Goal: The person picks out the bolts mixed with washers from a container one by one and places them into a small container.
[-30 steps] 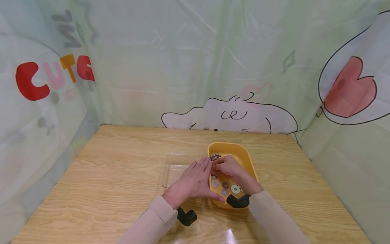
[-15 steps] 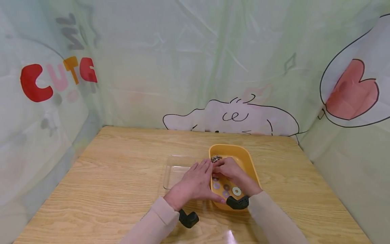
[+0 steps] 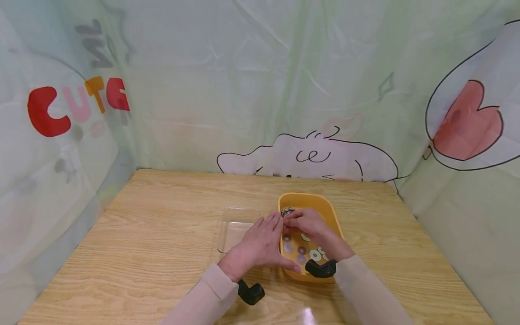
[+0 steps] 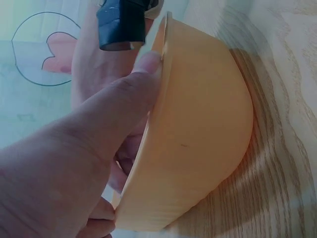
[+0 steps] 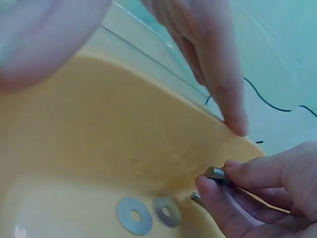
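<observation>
An orange-yellow plastic tray (image 3: 330, 208) stands on the table, with a small heap of metal screws (image 3: 287, 210) at its far left. My left hand (image 3: 261, 246) rests along the tray's left rim, fingers extended and thumb touching the rim nearer to me. Inside the tray, my right hand (image 3: 309, 224) pinches a threaded metal bolt (image 5: 216, 173) between thumb and fingers in the right wrist view. Below it lie flat metal washers (image 5: 134, 216), and the tip of another metal piece (image 5: 197, 198) shows beside the fingers. The bolt's other end is hidden by the hand.
To the left of the tray is a clear plastic box (image 3: 234, 237), partly covered by my left hand. Black wrist mounts (image 3: 251, 293) stick out from both sleeves. Printed sheets (image 3: 183, 90) enclose the wooden table (image 3: 154, 253) at the back and sides.
My right wrist and forearm have shifted slightly to the right, and more washers show beneath that hand. The left hand stays on the rim.
</observation>
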{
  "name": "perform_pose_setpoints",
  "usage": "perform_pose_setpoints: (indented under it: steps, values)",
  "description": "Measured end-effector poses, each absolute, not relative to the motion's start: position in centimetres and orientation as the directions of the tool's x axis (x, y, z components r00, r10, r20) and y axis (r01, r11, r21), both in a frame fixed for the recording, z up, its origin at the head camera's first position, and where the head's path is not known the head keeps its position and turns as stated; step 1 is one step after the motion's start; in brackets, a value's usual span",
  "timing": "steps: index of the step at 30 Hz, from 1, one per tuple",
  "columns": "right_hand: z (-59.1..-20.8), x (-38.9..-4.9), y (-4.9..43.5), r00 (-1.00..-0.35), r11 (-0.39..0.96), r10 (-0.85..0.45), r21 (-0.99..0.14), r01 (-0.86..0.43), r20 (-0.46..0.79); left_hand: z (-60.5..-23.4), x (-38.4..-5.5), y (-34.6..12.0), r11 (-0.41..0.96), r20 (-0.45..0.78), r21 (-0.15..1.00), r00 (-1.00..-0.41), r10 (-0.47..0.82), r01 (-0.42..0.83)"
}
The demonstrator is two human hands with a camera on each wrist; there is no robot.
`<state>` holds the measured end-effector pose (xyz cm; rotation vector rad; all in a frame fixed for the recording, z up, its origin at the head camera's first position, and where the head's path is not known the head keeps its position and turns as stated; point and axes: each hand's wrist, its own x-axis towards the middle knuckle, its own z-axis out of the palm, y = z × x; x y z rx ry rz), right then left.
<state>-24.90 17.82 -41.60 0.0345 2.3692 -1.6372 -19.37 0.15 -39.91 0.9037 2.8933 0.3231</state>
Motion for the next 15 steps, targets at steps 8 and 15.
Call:
perform_pose_setpoints:
  steps: [8, 15]
  values:
    - [-40.3, -24.9, 18.4, -0.958, 0.222, -0.233, -0.968, 0.117, -0.169, -40.1, -19.4, -0.7, 0.788, 0.047, 0.281, -0.828, 0.559, 0.548]
    - [-39.4, -25.0, 18.4, -0.956, 0.223, -0.236, -0.967, 0.124, -0.177, -39.5, -19.3, -2.2, 0.816, 0.030, 0.269, -0.851, 0.524, 0.511]
